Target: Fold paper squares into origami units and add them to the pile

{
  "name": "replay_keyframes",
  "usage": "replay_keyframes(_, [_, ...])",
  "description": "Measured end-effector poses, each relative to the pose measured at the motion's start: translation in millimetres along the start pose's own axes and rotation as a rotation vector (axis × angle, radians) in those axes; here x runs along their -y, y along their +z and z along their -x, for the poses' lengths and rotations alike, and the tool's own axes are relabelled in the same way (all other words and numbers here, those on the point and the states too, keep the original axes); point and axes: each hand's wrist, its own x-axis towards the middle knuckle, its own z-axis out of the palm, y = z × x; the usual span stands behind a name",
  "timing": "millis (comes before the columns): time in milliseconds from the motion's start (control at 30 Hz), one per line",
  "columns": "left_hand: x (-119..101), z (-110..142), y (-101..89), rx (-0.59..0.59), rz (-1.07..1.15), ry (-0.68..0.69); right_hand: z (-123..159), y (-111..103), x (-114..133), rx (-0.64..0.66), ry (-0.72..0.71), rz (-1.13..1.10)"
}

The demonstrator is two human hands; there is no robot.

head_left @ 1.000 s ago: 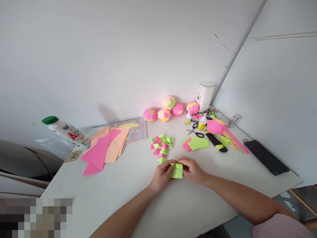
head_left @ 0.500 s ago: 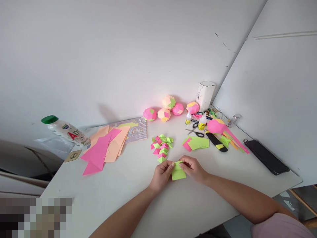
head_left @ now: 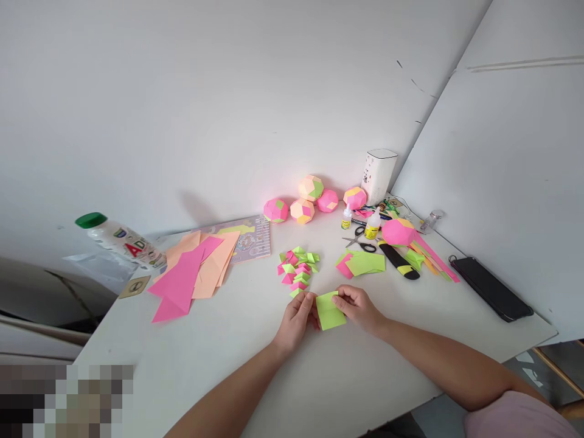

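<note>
A light green paper square (head_left: 331,311) is held up over the white table, with a faint crease across it. My right hand (head_left: 360,310) pinches its upper right part, thumb on the front face and fingers behind. At the left edge, my left hand (head_left: 294,319) is closed with its fingertips against the paper; its thumb lies just off the sheet. Right behind my hands sits a cluster of folded pink and green paper pieces (head_left: 298,271). Flat green paper pieces (head_left: 367,263) lie beyond my right hand, with pink ones under them.
Scissors (head_left: 360,240), a glue bottle (head_left: 372,226), a black-yellow cutter (head_left: 398,260) and a black phone-like case (head_left: 490,289) lie to the right. Several paper balls (head_left: 302,211) line the wall. Pink sheets (head_left: 182,286), a notebook (head_left: 255,240) and a tilted bottle (head_left: 123,240) are left.
The paper has been opened flatter, its top edge now showing in full. My left thumb has moved off its upper left corner; the right hand keeps its pinch.
</note>
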Motion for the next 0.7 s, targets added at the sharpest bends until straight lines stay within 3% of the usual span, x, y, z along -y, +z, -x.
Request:
replay_keyframes(233, [-4.4, 0.6, 1.4, 0.151, -0.135, -0.042, 0.8, 1.9, -2.1, -0.035, -0.012, -0.049])
replay_keyframes(433, [-5.0, -2.2, 1.7, 0.093, -0.052, -0.026, 3.5, 3.3, -5.1, -0.064, -0.126, -0.063])
replay_keyframes(600, [-4.2, -3.4, -0.3, 0.065, 0.006, -0.028, 5.5, 4.0, -0.7, 0.082, -0.313, 0.086])
replay_keyframes(700, [-3.9, -3.7, -0.5, 0.061, 0.013, -0.026, 5.7, 5.6, -2.3, 0.103, -0.386, 0.188])
